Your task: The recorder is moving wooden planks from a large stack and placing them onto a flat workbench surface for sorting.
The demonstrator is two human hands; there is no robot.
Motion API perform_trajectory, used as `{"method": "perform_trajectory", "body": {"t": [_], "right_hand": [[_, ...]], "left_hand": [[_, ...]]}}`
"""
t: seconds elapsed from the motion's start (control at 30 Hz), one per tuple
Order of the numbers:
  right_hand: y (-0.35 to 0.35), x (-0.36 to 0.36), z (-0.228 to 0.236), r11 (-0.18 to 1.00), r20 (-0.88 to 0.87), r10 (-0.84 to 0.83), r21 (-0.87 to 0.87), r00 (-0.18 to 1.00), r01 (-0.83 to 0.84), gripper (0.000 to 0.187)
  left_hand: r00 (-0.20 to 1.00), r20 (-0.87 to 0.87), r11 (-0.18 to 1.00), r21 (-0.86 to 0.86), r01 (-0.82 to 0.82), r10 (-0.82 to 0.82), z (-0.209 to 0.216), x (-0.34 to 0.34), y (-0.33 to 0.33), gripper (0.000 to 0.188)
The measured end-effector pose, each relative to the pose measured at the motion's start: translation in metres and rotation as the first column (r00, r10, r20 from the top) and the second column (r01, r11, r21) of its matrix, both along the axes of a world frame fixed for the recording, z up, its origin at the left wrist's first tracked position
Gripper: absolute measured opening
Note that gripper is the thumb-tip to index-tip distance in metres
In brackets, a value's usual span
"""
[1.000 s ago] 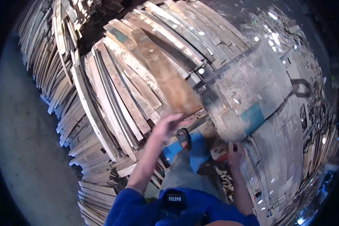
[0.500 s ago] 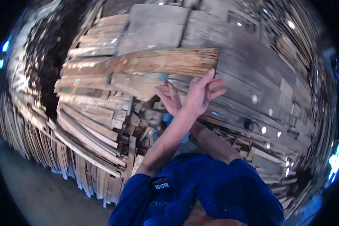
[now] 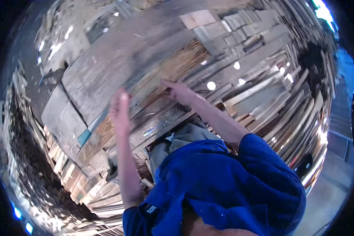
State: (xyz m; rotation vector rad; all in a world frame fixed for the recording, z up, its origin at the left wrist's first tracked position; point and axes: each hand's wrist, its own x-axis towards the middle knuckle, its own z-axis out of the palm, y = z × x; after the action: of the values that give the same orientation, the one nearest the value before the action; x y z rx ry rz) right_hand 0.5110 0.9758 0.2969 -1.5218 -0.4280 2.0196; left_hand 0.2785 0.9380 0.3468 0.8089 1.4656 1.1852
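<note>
A long brown wooden board [image 3: 177, 61] with strong grain lies slantwise across the worn worktop in front of me. My left hand [image 3: 120, 108] is over the board's left part, fingers pointing away from me and slightly blurred. It looks open, and whether it touches the wood is unclear. At the board's near edge, around its middle, is my right hand [image 3: 179, 92]. Its index finger stretches out to the wood; the lower fingers are partly hidden. A small teal patch [image 3: 84, 137] shows beside the board's left end.
A dark gap [image 3: 72, 101] crosses the grey worktop [image 3: 94, 74] on the left. Stacked wood strips [image 3: 291, 112] fill the right side. More wood pieces [image 3: 82, 185] lie at the lower left. A pale panel [image 3: 197, 19] lies on the far side.
My view has turned, and the board now lies slantwise, farther right along the worktop. My forearms were crossed; now they are apart, left hand on the left and right hand on the right.
</note>
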Motion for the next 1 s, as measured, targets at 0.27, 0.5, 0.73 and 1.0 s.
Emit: {"method": "perform_trajectory", "body": {"t": [0.27,0.5,0.73,1.0], "right_hand": [[0.027,0.096,-0.070,0.970,-0.156,-0.241,-0.017,0.958,0.242,0.047],[0.035,0.097,-0.037,0.831,0.315,0.538,-0.041,0.782,-0.555,0.054],[0.074,0.065,-0.043,0.394,0.971,-0.044,0.234,0.236,-0.889,0.073],[0.067,0.060,-0.074,0.322,0.994,0.101,-0.007,0.027,-0.947,0.083]], "left_hand": [[0.286,-0.719,0.765,-0.524,0.374,-0.633,-0.134,-0.108,-0.004,0.060],[0.111,-0.845,0.844,-0.496,0.202,-0.523,-0.141,-0.086,0.008,0.073],[0.067,-0.736,0.734,-0.654,0.184,-0.673,-0.138,-0.071,0.034,0.074],[0.041,-0.750,0.739,-0.638,0.215,-0.660,-0.141,-0.075,0.033,0.075]]}}
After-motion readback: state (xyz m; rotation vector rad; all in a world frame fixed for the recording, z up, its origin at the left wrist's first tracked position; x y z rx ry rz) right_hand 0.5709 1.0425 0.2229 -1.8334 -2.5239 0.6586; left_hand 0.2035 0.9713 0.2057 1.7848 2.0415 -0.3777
